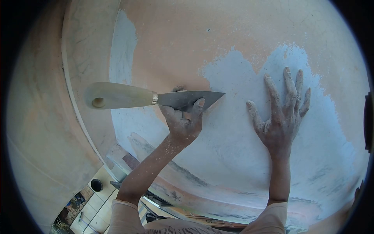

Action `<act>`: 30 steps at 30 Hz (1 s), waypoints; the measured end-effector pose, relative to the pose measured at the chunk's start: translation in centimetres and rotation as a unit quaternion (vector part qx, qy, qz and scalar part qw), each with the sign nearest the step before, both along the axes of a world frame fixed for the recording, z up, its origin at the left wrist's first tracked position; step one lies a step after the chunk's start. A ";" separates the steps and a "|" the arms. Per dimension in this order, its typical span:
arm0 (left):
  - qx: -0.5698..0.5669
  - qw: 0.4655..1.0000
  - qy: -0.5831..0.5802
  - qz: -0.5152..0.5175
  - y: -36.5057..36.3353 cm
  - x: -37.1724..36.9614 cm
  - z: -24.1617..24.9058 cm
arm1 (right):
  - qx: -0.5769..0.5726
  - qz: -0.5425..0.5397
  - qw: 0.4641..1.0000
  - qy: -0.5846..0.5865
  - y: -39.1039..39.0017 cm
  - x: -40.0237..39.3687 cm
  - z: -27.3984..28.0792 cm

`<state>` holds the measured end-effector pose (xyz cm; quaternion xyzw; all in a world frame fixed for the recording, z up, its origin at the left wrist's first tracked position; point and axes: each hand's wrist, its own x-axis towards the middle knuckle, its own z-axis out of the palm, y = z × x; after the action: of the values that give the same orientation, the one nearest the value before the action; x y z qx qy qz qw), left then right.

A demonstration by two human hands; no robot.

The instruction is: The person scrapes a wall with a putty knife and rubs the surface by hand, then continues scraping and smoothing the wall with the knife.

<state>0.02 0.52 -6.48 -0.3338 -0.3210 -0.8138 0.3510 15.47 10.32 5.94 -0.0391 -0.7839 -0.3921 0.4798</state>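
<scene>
A: Hands?
B: Left hand (182, 121) bent at the wrist, grip closed on the scraper (154, 98) by its blade, handle pointing left, in front of the wall (167, 46). Right hand (284, 117) open, fingers spread on the pale patch (233, 136).
A: Around?
B: Black pot (96, 185) on the floor (104, 213). Left arm (156, 163) blocks some wall.
A: Unclear?
B: Left fingers mostly behind blade; dark thing (367, 123), right edge, cut off.

Well below the left hand (183, 126), off to its left, I can see a pale tiled floor (95, 203). A dark round container (96, 185) stands on it.
</scene>
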 end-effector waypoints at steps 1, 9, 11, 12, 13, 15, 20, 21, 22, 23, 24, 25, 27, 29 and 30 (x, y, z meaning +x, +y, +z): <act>0.004 1.000 0.006 -0.003 0.0 -0.1 0.0 | -0.001 -0.006 1.000 -0.002 0.0 0.0 0.0; 0.025 0.997 -0.010 -0.072 -0.4 0.5 1.3 | -0.002 0.004 1.000 -0.003 0.1 0.0 0.0; 0.002 0.997 -0.047 -0.068 -0.9 0.8 1.7 | -0.003 0.002 1.000 -0.003 0.1 0.1 -0.1; -0.006 1.000 -0.018 -0.024 -0.2 0.9 0.9 | -0.003 0.001 1.000 -0.003 0.2 0.1 -0.1; -0.012 1.000 0.011 0.021 0.5 0.7 0.3 | -0.002 0.001 1.000 -0.002 0.1 0.0 0.0; -0.013 0.999 0.021 0.031 0.0 0.4 0.6 | 0.003 0.009 1.000 0.003 0.1 -0.1 0.0; 0.012 0.999 0.003 -0.038 0.0 1.1 0.8 | -0.001 0.011 1.000 0.002 0.0 -0.1 0.0; 0.008 1.000 0.014 -0.016 0.1 0.9 0.7 | -0.001 0.007 1.000 0.001 0.1 -0.1 0.0; 0.010 1.000 0.004 0.020 0.0 0.1 1.0 | -0.001 0.003 1.000 0.000 0.1 0.0 0.0; 0.012 0.998 -0.008 0.055 0.0 -0.3 1.2 | -0.001 0.004 1.000 -0.002 0.2 0.0 0.0; 0.021 0.993 -0.097 -0.057 -1.1 0.7 2.1 | -0.001 0.006 1.000 -0.001 0.1 0.0 0.0; 0.023 0.997 -0.062 -0.044 -0.8 1.1 1.8 | -0.003 0.008 1.000 0.000 0.0 0.0 0.0; 0.000 1.000 -0.011 0.012 0.0 1.1 1.2 | -0.008 0.006 1.000 0.000 -0.1 0.0 0.0; -0.042 0.994 0.017 0.103 0.1 0.6 1.1 | -0.009 0.006 1.000 -0.001 -0.1 0.0 0.0; -0.010 0.999 -0.028 0.022 -0.3 0.8 1.7 | -0.008 0.006 1.000 -0.001 -0.1 0.1 0.0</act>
<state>0.85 0.24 -4.79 -0.3071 -0.3462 -0.8118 0.3561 15.54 10.25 5.94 -0.0375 -0.7877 -0.3833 0.4809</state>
